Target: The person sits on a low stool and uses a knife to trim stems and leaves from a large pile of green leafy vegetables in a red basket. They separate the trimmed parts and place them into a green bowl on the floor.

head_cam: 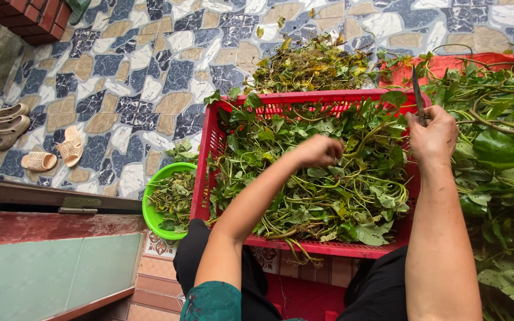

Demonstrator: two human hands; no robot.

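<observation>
The left hand (321, 150) is sitting at the centre of the frame, clenched down into a heap of green leafy vine stems (316, 178) that is filling a red slotted plastic crate (209, 154). The fingers are curling under and gripping some of the stems, though exactly which stalk they are pinching is hidden by the leaves. The greens are lying directly beneath and all around this hand, touching it.

The right hand (432, 138) is hovering at the upper right of the crate, just above its right rim, closed around the handle of a thin dark-bladed knife (417, 95). The blade is pointing up toward the top of the frame, well clear of the left hand, with the crate's greens lying to its left and below.

Right of the crate, a larger pile of uncut green vines (501, 154) is spreading down the right edge of the frame. Above the crate, a mound of discarded yellowing leaves (310, 65) is lying on the patterned stone-tile floor (138, 77). At the crate's lower left, a bright green round plastic basket (165, 205) is holding more leaves. Beige sandals (37, 145) are resting at the left edge.
</observation>
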